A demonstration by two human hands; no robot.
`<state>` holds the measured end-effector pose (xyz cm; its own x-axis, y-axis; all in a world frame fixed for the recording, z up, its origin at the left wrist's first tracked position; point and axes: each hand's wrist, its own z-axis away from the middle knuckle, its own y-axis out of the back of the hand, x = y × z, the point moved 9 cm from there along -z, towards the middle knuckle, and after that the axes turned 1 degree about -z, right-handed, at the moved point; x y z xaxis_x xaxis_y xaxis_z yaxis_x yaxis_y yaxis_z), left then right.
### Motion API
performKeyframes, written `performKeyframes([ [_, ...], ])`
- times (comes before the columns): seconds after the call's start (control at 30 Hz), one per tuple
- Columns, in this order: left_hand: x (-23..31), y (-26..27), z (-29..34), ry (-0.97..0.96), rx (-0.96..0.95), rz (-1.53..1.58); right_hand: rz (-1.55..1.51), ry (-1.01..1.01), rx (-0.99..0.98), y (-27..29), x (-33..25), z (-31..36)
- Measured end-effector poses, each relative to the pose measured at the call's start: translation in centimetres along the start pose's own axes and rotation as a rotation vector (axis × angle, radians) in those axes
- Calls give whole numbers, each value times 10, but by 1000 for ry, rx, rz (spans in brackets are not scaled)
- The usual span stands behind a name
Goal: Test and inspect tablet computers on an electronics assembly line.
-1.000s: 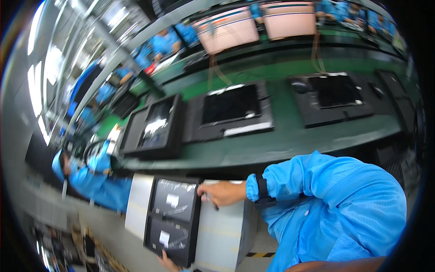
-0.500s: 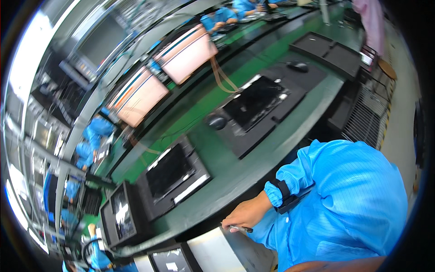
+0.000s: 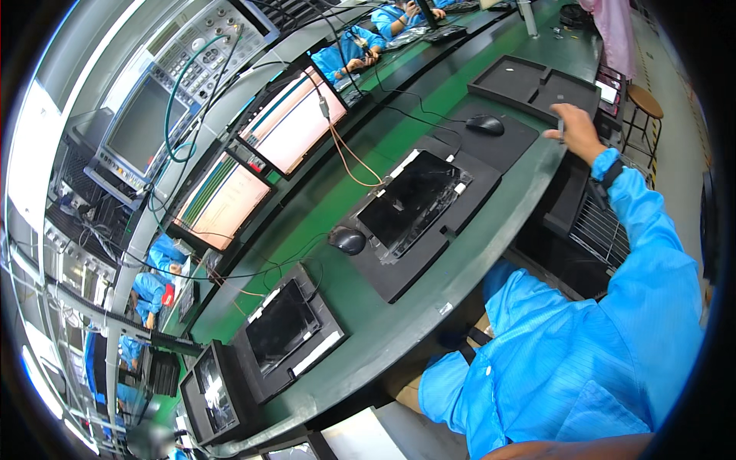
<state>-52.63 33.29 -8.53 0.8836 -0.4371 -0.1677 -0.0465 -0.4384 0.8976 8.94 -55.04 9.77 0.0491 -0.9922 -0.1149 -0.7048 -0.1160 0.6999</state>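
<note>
My right hand (image 3: pixel 580 135) reaches out at the right, over the near edge of the green bench. A black band circles its wrist. A thin dark pen (image 3: pixel 560 130) sticks out between its fingers, seen mostly end-on. Just beyond the fingertips lies a shallow black tray (image 3: pixel 502 77) with dividers. To the left of the hand, a black screen panel (image 3: pixel 414 195) rests on a dark mat, with a black mouse (image 3: pixel 484 125) beside it. My left hand does not show.
A second screen panel (image 3: pixel 282 326) lies on a black board further left, near a black box (image 3: pixel 201 395) with a glossy panel inside. Another mouse (image 3: pixel 347 240) sits between the boards. Two monitors (image 3: pixel 287 126) with cables stand behind. A stool (image 3: pixel 644 102) stands right; co-workers sit across.
My right hand has swung from the pale box at the bottom, up and right to the black tray. The pen has moved with it. The view has shifted slightly.
</note>
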Motion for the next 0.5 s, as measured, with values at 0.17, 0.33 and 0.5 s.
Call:
performKeyframes([
  [0.17, -8, -6, -5, 92, 9, 86, 179, -306, -178, -40, 117, 40],
  [0.33, 17, 8, -35, 133, -25, 150, 283, -205, -92, -74, 141, 57],
  [0.5, 73, -11, -83, 17, -183, 65, 122, -194, -23, -91, 165, 57],
])
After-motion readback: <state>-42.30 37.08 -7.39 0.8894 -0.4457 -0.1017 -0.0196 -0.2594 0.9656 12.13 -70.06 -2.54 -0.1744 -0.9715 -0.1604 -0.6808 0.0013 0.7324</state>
